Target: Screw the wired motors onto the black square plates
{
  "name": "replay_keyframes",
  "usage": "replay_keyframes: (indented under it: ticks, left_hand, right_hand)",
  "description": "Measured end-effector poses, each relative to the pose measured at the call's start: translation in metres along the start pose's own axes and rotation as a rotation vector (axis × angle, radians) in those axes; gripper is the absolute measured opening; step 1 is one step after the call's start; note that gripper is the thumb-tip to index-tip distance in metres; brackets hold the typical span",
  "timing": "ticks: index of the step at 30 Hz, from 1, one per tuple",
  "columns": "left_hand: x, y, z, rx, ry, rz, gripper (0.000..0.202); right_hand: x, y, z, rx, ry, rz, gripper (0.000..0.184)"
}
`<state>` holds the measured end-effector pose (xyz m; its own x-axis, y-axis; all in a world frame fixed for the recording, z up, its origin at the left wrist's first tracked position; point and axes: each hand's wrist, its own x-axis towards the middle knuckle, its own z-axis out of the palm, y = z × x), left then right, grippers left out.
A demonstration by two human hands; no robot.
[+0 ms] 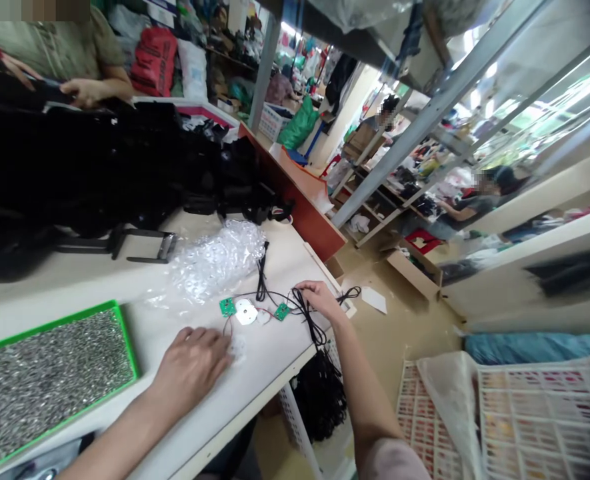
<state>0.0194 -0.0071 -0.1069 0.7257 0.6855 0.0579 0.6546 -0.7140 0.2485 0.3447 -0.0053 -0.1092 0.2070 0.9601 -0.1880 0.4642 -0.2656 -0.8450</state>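
My left hand (pixel 192 363) rests palm down on the white table (pixel 269 347), its fingers curled over a small clear plastic piece (pixel 238 347). My right hand (pixel 319 298) pinches a black wire (pixel 305 310) near the table's right edge. Between the hands lie two small green circuit boards (pixel 227 307) (pixel 281 311) and a white round disc (pixel 245 311), joined by thin red and black wires.
A green-rimmed tray (pixel 125 337) of small metal parts sits at the left. A crumpled clear plastic bag (pixel 217 257) and a pile of black items (pixel 99 167) lie behind. Another person's hands (pixel 82 90) work at the far left. White crates (pixel 525 413) stand on the floor.
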Motion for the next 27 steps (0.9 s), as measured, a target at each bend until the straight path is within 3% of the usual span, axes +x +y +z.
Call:
replay_keyframes:
  ticks: [3,7,10,15,17,19,23,25,27]
  left_hand:
    - [0.043,0.011,-0.012,0.111,0.005,-0.008,0.027]
    - [0.091,0.011,-0.009,0.160,-0.042,-0.061,0.038]
    - [0.102,0.004,-0.002,0.152,-0.071,-0.044,0.035]
    - [0.093,-0.003,-0.007,0.122,-0.085,-0.009,0.029]
    - [0.086,-0.002,-0.013,-0.020,-0.099,-0.063,0.028]
    - [0.076,0.001,-0.020,-0.316,-0.133,-0.139,0.029]
    - [0.055,0.013,-0.026,-0.957,-0.242,-0.157,0.034]
    - [0.045,0.021,-0.026,-1.142,-0.257,-0.136,0.031]
    - [0.036,0.027,-0.025,-1.293,-0.216,-0.145,0.034]
  right_hand:
    - [0.005,-0.001,0.008,0.070,-0.064,0.005,0.027]
    - [-0.010,-0.002,0.004,0.151,-0.041,-0.023,0.029]
    - [-0.020,0.002,-0.005,0.173,0.047,-0.042,0.036]
    - [-0.027,0.008,-0.015,0.088,0.238,-0.047,0.042]
    - [-0.038,0.004,-0.013,0.034,0.301,-0.064,0.040]
    - [-0.055,-0.005,-0.003,-0.005,0.286,-0.090,0.039]
    - [-0.094,-0.030,0.036,-0.050,0.042,-0.213,0.064]
    - [-0.109,-0.043,0.054,0.027,-0.030,-0.244,0.049]
    - [-0.119,-0.053,0.063,0.143,0.000,-0.210,0.030]
